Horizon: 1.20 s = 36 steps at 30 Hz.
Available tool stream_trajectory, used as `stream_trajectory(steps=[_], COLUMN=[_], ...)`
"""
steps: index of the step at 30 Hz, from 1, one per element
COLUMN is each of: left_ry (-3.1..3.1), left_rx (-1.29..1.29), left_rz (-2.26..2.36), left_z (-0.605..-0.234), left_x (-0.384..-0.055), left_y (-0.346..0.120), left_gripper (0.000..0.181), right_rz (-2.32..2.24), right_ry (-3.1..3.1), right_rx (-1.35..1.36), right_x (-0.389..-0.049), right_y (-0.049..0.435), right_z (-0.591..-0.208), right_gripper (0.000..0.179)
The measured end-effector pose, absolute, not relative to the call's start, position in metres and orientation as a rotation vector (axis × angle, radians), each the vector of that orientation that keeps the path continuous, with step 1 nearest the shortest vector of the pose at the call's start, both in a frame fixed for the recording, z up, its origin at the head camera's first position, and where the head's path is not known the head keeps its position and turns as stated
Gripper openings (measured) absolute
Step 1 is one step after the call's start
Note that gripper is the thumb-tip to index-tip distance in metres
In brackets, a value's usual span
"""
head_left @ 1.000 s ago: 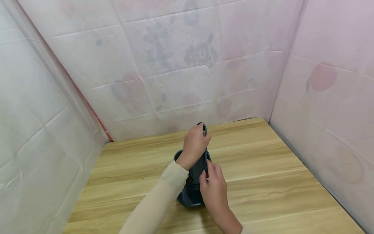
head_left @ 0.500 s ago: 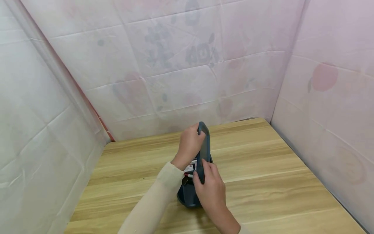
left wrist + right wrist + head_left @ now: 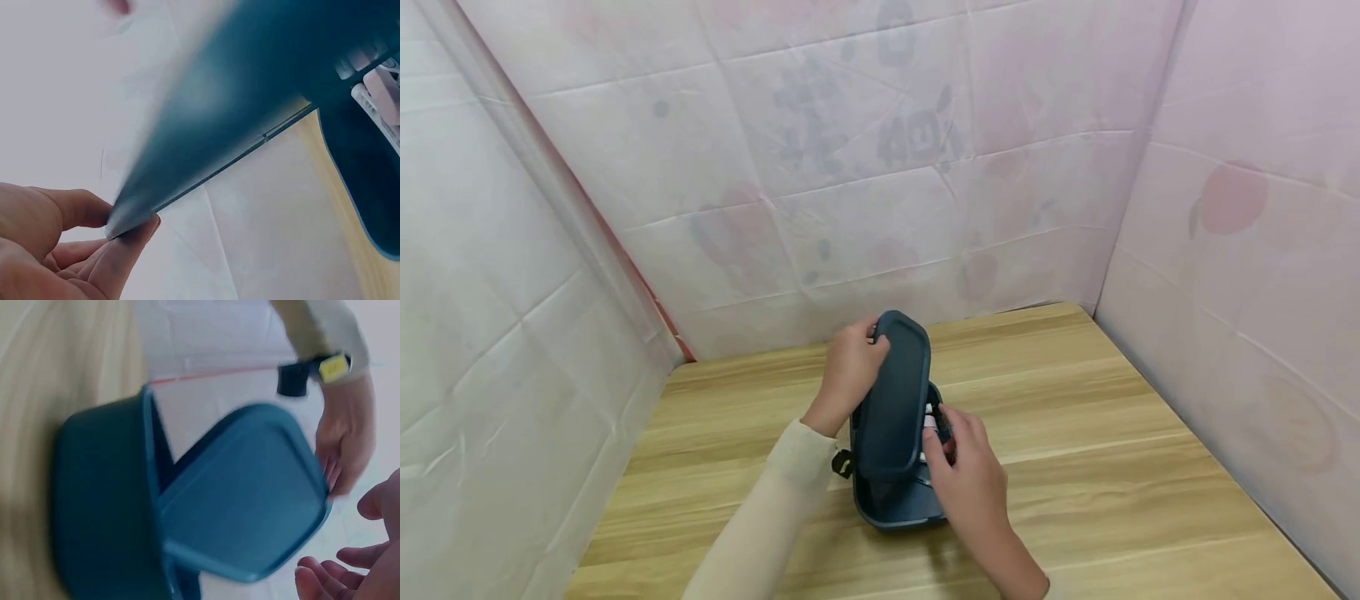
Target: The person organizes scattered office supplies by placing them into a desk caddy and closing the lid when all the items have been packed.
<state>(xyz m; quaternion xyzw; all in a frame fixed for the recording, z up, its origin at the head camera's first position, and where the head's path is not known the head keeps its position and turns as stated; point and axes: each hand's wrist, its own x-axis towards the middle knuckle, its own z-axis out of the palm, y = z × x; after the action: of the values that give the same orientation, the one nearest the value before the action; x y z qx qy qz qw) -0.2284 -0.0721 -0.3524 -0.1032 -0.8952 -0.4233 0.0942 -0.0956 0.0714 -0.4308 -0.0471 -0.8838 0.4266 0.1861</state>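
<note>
A dark blue lid (image 3: 895, 400) stands tilted over a dark blue rounded box (image 3: 898, 523) on the table. My left hand (image 3: 850, 367) pinches the lid's far end between thumb and fingers; in the left wrist view the lid (image 3: 219, 119) is blurred. Inside the box lie a pink block (image 3: 382, 94) and a white stick-like item (image 3: 372, 112), partly covered by the lid. Beside the box's right rim is my right hand (image 3: 972, 479), its fingers loosely bent. In the right wrist view those fingers (image 3: 319, 584) hold nothing and stay apart from the lid.
The wood-patterned table (image 3: 722, 467) spreads around the box. Printed pale cloth walls (image 3: 850, 208) close off the back and both sides. A black strap with a yellow-marked device (image 3: 334, 367) sits on the left wrist.
The lid has swung from nearly edge-on to face the head camera, moving left with my left hand. My right hand has let go of it and shifted slightly right.
</note>
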Motion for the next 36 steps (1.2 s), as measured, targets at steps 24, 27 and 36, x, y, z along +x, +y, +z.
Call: stream_trajectory(steps=[24, 27, 36], left_ry=[-2.33, -2.295, -2.135], left_rx=[-0.132, -0.102, 0.032], left_rz=[-2.009, -2.102, -2.349], left_z=[-0.369, -0.376, -0.398], left_x=[-0.236, -0.235, -0.233], left_y=[-0.15, -0.152, -0.157], left_gripper=[0.036, 0.036, 0.041], right_rz=[1.667, 1.73, 1.824], right_ry=[-2.5, -2.469, -2.432], right_rx=[-0.272, -0.286, -0.287], right_x=[-0.106, -0.104, -0.101], right_y=[0.123, 0.125, 0.13], right_z=[-0.468, -0.468, -0.472], right_gripper=[0.04, 0.039, 0.039])
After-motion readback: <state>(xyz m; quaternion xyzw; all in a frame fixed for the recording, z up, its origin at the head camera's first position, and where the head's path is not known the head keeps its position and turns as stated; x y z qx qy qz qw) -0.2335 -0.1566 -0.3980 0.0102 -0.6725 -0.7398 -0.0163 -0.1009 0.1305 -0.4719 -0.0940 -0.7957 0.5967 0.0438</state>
